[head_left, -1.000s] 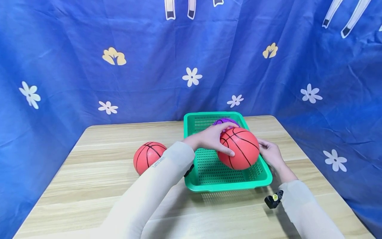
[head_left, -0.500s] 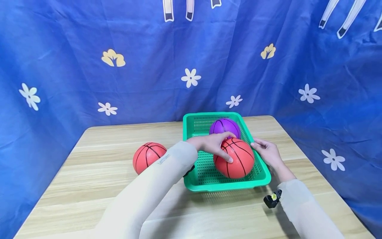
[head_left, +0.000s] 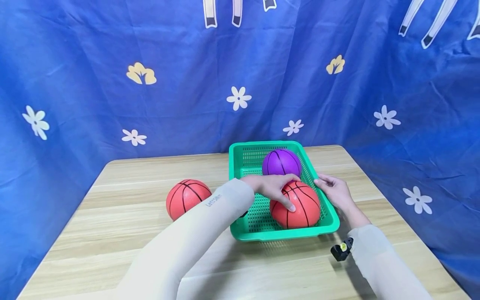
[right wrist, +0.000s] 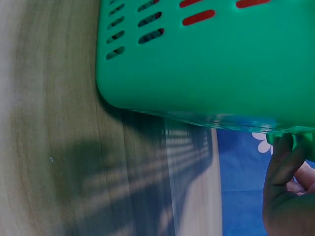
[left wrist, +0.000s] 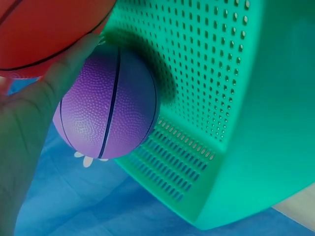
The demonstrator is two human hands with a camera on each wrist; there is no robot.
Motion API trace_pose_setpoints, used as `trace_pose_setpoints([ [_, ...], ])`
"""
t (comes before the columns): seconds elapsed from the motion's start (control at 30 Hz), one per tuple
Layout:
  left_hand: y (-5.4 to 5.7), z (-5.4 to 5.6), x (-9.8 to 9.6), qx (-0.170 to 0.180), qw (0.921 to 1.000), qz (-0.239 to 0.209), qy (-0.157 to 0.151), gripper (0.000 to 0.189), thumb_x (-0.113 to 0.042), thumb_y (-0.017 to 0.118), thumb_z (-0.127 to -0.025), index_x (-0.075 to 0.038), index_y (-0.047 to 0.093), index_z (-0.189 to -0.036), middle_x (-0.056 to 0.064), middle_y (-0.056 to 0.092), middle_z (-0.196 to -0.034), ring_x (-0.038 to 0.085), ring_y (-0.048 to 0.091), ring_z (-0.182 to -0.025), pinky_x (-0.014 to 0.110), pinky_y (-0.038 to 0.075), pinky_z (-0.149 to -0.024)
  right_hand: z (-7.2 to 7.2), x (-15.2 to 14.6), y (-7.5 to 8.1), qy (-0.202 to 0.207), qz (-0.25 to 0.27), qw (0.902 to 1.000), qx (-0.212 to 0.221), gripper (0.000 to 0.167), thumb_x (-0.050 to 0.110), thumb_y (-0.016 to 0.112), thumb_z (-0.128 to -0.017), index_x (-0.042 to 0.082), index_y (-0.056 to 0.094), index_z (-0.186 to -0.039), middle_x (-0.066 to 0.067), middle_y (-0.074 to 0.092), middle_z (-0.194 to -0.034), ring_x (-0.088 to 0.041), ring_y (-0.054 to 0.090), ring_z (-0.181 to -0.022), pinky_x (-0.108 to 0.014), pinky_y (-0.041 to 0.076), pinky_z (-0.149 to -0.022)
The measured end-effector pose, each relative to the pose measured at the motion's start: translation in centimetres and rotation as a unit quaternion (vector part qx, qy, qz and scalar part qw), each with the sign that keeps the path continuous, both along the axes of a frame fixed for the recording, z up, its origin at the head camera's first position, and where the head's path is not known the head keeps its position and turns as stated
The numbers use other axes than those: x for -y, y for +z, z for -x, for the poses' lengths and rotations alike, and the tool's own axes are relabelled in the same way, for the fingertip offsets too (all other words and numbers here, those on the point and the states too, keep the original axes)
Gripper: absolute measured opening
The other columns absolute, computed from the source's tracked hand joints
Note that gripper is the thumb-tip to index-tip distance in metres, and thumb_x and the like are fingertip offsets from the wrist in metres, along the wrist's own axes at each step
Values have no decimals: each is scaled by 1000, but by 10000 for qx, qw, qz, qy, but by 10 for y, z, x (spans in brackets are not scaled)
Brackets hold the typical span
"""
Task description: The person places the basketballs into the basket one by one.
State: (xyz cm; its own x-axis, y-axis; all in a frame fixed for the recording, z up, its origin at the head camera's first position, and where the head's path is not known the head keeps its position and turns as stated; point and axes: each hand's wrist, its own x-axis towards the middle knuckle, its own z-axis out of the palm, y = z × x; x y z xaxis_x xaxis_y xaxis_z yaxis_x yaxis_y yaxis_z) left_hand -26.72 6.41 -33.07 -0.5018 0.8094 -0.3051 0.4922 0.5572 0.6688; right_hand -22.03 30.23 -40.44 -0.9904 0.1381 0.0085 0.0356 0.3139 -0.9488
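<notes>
- Lettering in grey on the left sleeve: starts "Let's", last letters blurred.
- Red ball: inside the green basket, toward its 5 o'clock end. Round form; black seams gather near its 12 o'clock side and fan down toward 5 and 6 o'clock. Contact with the basket floor hidden.
- Basket: upright on the wooden table, long axis close to 12–6 o'clock in head view.
- Left hand: comes over the red ball from 10 o'clock, thumb and fingers spread wide and curved round its top; grips it.
- Right hand: at the basket's 3 o'clock rim, fingers bent, nearly closed, pinching the edge.
- Purple ball: in the basket, between 11 and 12 o'clock from the red one; whether the two touch, cannot tell.
- Second red ball: on the table, outside the basket at 9 o'clock; left sleeve covers its 5 o'clock side.
- Left forearm crosses the basket's 9 o'clock rim, hiding part.
- Blue curtain with white flowers: behind, at 12 o'clock.
</notes>
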Motion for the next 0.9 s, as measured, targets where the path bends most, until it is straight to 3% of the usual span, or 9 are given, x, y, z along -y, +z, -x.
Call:
trace_pose_setpoints([
  [0.23,-1,0,2,36,9999,116,113,87,-42,77,-78,-22,29,-147,-1,47,-130,15,41,-122,30,46,-90,2,1,0,-26,-44,10000,-83,52,30,63,-93,1,52,-135,-23,60,-121,0,63,-82,-22,53,-72],
  [0.5,0,0,7,-207,9991,315,205,89,-41,77,-79,-22,26,-150,7,41,-142,19,38,-131,35,43,-98,3,2,-1,-26,-83,9999,-77,52,29,62,-94,0,52,-135,-25,58,-123,0,63,-81,-23,54,-72],
  [0.77,5,1,14,-312,9993,87,187,86,-38,77,-79,-19,30,-149,9,46,-139,20,42,-128,36,43,-97,1,2,0,-13,-137,9998,-123,52,30,63,-93,0,52,-135,-25,58,-123,0,63,-83,-23,53,-72],
  [0.9,8,0,22,-303,9988,-312,234,84,-36,76,-81,-17,31,-149,11,48,-136,23,47,-124,35,45,-95,0,1,0,7,-107,9999,-99,52,29,62,-94,0,52,-135,-25,57,-124,-1,63,-84,-23,53,-72],
])
